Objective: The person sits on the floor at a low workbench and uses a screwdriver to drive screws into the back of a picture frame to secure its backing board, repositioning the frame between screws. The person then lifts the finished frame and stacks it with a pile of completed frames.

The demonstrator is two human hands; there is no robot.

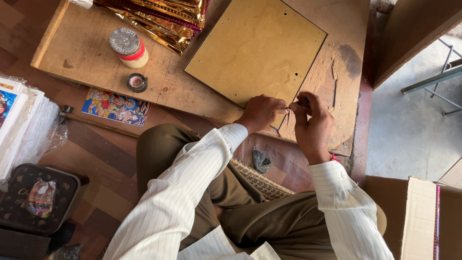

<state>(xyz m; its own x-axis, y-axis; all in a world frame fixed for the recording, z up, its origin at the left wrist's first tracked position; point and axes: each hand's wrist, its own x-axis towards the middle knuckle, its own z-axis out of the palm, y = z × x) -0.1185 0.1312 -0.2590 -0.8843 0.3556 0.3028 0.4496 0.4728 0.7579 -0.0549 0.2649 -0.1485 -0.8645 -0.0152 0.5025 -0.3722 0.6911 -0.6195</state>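
Both hands (pixel 288 113) pinch a small fastener (barely visible) at backing board (pixel 255 48) edge; slip risks dropping it

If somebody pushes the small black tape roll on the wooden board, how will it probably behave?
The tape roll lies flat on its side on the wooden board, so it would probably slide rather than roll. It looks small and hollow, so likely light. Stood on edge, its round shape might let it roll away.

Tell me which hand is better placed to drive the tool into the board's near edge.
Probably the right hand: it grips the dark-handled tool, tip pointing at the brown board. The left hand pinches something small at that edge, steadying it.
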